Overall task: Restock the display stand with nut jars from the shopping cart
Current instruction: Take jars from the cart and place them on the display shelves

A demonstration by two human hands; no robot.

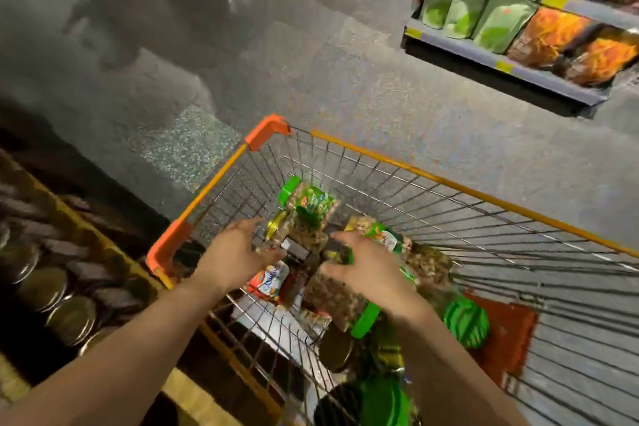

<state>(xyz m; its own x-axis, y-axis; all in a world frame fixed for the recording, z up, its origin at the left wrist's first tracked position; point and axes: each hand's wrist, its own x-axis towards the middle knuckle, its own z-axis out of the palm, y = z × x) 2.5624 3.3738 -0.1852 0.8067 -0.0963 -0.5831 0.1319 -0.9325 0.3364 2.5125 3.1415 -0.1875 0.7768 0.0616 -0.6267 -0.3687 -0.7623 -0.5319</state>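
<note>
The wire shopping cart (432,180) with an orange rim stands in front of me and holds several nut jars lying on their sides. My left hand (238,252) reaches into it with fingers spread, right beside a gold-lidded jar (276,226). A green-lidded jar (307,201) lies just beyond that. My right hand (363,266) hovers with straight fingers over another green-lidded nut jar (335,297) and holds nothing. The display stand (103,242) with a yellow edge is at the left. Rows of gold-lidded jars (71,320) fill it.
A store shelf (501,62) with green and orange bags stands across the aisle at the upper right. Grey floor (242,45) lies between it and the cart. A red-and-white labelled jar (269,282) and more green lids (465,322) lie in the cart.
</note>
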